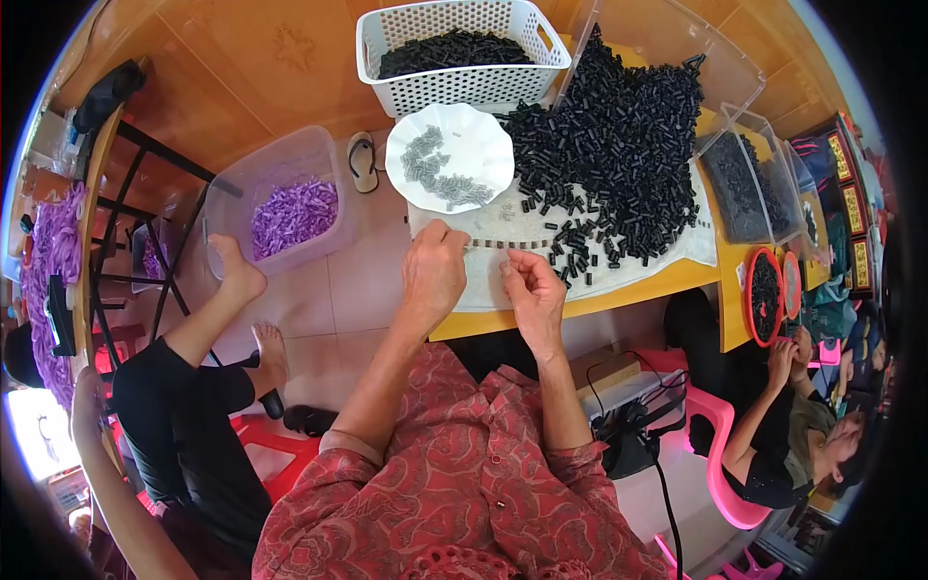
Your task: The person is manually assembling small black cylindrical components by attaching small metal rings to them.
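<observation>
A thin strip banded dark and pale point(510, 245) runs sideways over the white cloth point(479, 298) on the yellow table. My left hand point(435, 268) is closed, its fingertips at the strip's left end. Just below the strip, my right hand point(536, 293) has thumb and forefinger pinched together; whatever is between them is too small to make out. Beyond my hands stands a white scalloped plate point(478, 140) with small clear-grey pieces point(462, 190) on it. A large heap of short black tube-like pieces point(619, 135) spreads to the right, some lying loose near my right fingers.
A white perforated basket point(464, 94) of black pieces stands at the back. Clear plastic boxes point(749, 179) and a red-rimmed tray point(764, 296) are on the right, near a seated person point(783, 425). At left, another person's bare legs point(208, 309) reach toward a bin of purple strips point(280, 203).
</observation>
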Demonstrator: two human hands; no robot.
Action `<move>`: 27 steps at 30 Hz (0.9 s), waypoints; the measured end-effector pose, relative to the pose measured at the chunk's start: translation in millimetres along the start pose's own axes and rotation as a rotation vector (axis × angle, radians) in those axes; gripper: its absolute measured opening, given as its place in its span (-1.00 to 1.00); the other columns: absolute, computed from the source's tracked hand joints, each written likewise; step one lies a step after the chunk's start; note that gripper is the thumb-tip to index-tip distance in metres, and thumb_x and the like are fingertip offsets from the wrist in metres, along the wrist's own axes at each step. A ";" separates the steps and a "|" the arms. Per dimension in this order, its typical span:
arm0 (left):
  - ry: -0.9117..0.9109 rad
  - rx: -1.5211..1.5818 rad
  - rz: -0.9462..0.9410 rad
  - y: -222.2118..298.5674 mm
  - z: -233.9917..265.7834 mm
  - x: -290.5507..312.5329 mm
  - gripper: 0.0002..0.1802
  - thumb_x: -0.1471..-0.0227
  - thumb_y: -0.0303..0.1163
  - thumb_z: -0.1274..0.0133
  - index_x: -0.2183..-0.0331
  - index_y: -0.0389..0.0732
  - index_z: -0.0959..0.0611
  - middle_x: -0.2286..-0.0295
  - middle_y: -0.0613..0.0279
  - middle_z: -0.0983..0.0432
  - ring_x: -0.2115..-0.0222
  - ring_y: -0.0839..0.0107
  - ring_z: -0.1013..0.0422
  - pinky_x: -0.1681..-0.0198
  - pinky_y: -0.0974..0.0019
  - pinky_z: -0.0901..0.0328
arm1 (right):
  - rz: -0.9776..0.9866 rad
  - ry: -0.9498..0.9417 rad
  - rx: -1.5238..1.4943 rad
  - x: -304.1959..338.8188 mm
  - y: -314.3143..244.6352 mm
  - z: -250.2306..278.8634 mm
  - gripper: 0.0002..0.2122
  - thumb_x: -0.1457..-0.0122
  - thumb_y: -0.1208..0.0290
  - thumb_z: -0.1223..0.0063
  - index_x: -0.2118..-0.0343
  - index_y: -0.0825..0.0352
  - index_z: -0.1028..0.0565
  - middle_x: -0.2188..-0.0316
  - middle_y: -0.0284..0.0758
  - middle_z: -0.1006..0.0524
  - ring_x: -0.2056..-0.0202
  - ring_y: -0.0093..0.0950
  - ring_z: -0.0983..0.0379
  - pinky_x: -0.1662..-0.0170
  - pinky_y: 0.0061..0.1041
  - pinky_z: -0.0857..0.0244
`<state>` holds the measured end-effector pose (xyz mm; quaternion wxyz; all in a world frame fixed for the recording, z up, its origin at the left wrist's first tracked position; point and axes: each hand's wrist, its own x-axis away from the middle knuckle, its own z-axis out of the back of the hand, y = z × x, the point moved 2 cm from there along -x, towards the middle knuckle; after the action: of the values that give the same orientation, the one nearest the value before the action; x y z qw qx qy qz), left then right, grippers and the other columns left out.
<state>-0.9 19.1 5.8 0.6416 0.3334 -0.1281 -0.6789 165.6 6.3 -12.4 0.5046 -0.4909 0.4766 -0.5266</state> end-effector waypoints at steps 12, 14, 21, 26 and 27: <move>0.048 -0.105 -0.098 8.2 -9.7 -15.0 -0.71 0.18 -0.56 -0.04 0.31 -0.15 -0.69 0.47 0.07 -0.33 0.41 0.12 -0.40 0.38 0.11 -0.32 | -0.045 -0.021 -0.042 1.6 -3.7 4.3 -0.81 -0.17 0.54 -0.10 0.15 0.41 -0.52 0.46 -0.50 -0.50 0.51 -0.76 -0.32 0.44 -0.75 -0.23; 0.065 -0.164 -0.149 8.0 -11.4 -16.5 -0.80 0.18 -0.53 -0.05 0.39 -0.17 -0.66 0.48 0.07 -0.32 0.42 0.11 -0.39 0.39 0.11 -0.32 | -0.008 -0.023 -0.004 1.0 -4.9 3.2 -0.81 -0.17 0.54 -0.11 0.15 0.41 -0.52 0.46 -0.49 -0.50 0.50 -0.75 -0.32 0.43 -0.75 -0.24; 0.045 -0.171 -0.142 0.7 -11.8 -19.8 -0.90 0.21 -0.54 -0.06 0.49 -0.24 -0.58 0.47 0.04 -0.34 0.42 0.09 -0.40 0.38 0.09 -0.33 | 0.014 -0.021 0.026 0.3 -4.3 1.4 -0.80 -0.17 0.53 -0.12 0.15 0.41 -0.52 0.46 -0.49 -0.51 0.49 -0.75 -0.33 0.42 -0.75 -0.24; 0.001 -0.180 -0.144 6.1 -6.1 -21.6 -0.91 0.21 -0.57 -0.05 0.49 -0.28 -0.55 0.47 0.03 -0.35 0.42 0.07 -0.41 0.38 0.06 -0.34 | -0.002 -0.027 0.033 0.6 -5.2 3.1 -0.82 -0.15 0.61 -0.07 0.17 0.43 -0.53 0.43 -0.47 -0.53 0.44 -0.76 -0.37 0.35 -0.73 -0.29; 0.001 -0.181 -0.142 5.7 -6.0 -21.7 -0.91 0.21 -0.57 -0.05 0.49 -0.28 -0.55 0.47 0.03 -0.35 0.42 0.07 -0.41 0.38 0.06 -0.34 | -0.003 -0.029 0.033 0.7 -5.1 3.2 -0.82 -0.15 0.61 -0.07 0.17 0.43 -0.53 0.43 -0.47 -0.53 0.44 -0.76 -0.37 0.35 -0.73 -0.29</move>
<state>6.3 40.6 11.0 0.6193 0.2826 -0.0421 -0.7313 168.5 5.8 -7.0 0.5188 -0.4905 0.4598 -0.5280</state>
